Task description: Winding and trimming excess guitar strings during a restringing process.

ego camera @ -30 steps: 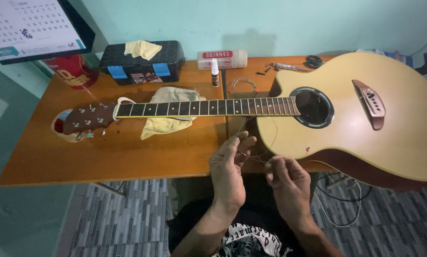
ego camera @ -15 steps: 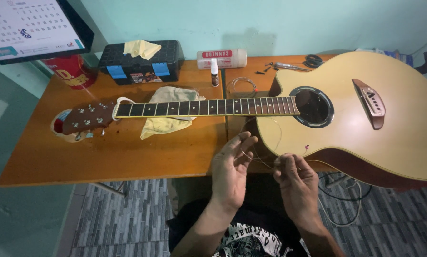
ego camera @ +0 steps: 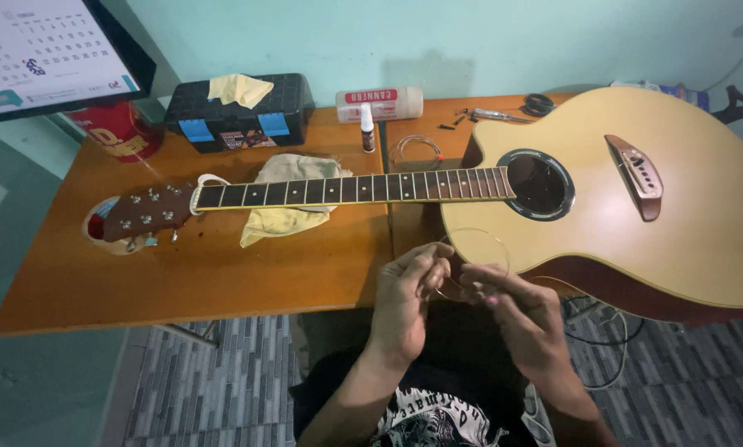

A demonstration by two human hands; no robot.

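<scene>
An acoustic guitar without strings lies flat across the wooden table, its headstock to the left and its neck resting on a yellow cloth. In front of the table edge, my left hand and my right hand are close together. Both pinch a thin coiled guitar string that loops up between them in front of the guitar body.
At the back of the table stand a black toolbox with a yellow rag on it, a red tin, a white can lying down, a small bottle, a coiled string and small tools. A calendar is at upper left. Cables lie on the tiled floor.
My hands have come closer together and risen slightly toward the table edge. The coiled string now shows as a loop between them.
</scene>
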